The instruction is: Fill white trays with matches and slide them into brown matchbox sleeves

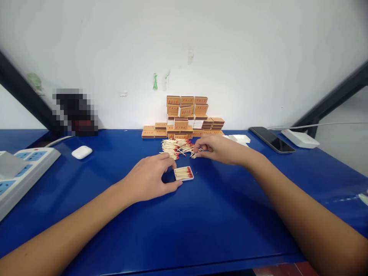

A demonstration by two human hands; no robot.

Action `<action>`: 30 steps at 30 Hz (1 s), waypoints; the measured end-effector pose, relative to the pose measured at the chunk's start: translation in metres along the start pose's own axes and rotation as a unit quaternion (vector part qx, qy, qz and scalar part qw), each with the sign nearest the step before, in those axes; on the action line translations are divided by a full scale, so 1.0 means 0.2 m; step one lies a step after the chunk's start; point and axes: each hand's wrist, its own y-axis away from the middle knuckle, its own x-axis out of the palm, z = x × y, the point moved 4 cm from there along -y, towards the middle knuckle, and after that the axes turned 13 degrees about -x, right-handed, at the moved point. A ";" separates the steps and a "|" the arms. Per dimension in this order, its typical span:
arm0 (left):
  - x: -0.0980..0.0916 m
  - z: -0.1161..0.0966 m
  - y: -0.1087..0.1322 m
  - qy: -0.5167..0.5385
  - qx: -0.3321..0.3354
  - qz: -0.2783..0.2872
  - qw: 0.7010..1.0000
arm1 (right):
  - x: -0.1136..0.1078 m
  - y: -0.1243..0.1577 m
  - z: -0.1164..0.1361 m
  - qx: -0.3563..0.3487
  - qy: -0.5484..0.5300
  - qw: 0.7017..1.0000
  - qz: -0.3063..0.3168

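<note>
A white matchbox tray lies on the blue table, with a layer of red-tipped matches in it. My left hand grips this tray at its left end, thumb at the near corner and fingers at the far one. Behind the tray is a loose pile of matches, their red heads pointing various ways. At the pile's right edge, my right hand is closed in a pinch on a few matches. How many it holds is hidden by the fingers.
Orange matchboxes are stacked against the wall behind the pile. White trays lie beyond my right hand, near a phone and a white box. Leftward are a white earbud case and a power strip.
</note>
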 end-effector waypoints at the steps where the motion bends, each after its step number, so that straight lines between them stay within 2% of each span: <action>1: 0.00 0.00 0.00 0.000 -0.001 0.000 1.000 | 0.01 0.00 0.00 -0.003 0.002 1.000 0.002; 7: 0.00 -0.01 0.00 0.006 0.006 0.000 1.000 | 0.06 -0.04 0.03 -0.016 0.037 0.999 -0.014; 13: 0.01 0.00 0.00 -0.003 0.003 -0.005 1.000 | 0.10 -0.05 0.02 0.011 0.059 0.998 -0.007; 19: 0.01 0.00 0.00 -0.004 0.005 -0.007 1.000 | 0.09 -0.04 0.04 0.028 0.056 0.998 -0.005; 23: 0.01 0.01 0.00 -0.002 0.001 -0.013 1.000 | 0.08 -0.03 0.17 -0.009 0.011 1.000 -0.008; 26: 0.01 0.01 0.00 0.000 0.007 -0.015 1.000 | 0.11 -0.03 0.31 -0.040 -0.013 0.999 0.019; 30: 0.02 0.01 0.00 0.003 0.018 -0.021 1.000 | 0.16 -0.03 0.40 -0.036 0.005 0.998 0.045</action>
